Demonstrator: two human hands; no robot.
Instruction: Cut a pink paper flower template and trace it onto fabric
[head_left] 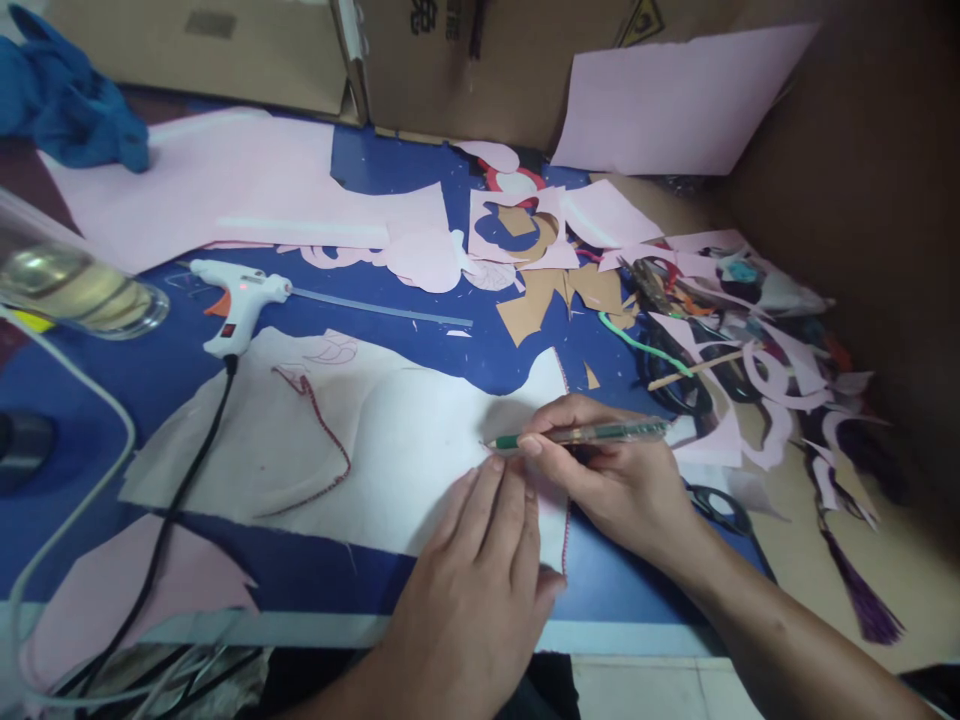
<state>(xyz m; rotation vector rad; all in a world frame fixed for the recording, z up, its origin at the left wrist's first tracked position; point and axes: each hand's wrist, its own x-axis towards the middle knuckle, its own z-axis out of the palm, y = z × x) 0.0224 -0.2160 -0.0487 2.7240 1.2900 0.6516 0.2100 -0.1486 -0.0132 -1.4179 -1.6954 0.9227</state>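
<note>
Closest in my remote view, my left hand [480,570] lies flat, fingers empty, on a white cloth [409,440] spread over the blue counter [457,350], seemingly light, soft and best pinned flat, while my right hand's [611,475] fingers grasp a likely stiff pen [634,430] near its tip.

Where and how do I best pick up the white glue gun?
Take the glue gun by its handle, probably from the near side: it lies flat with the handle pointing that way. Mind the black cord at the handle's end; avoid the nozzle, left, possibly hot, and the glue stick jutting right.
</note>
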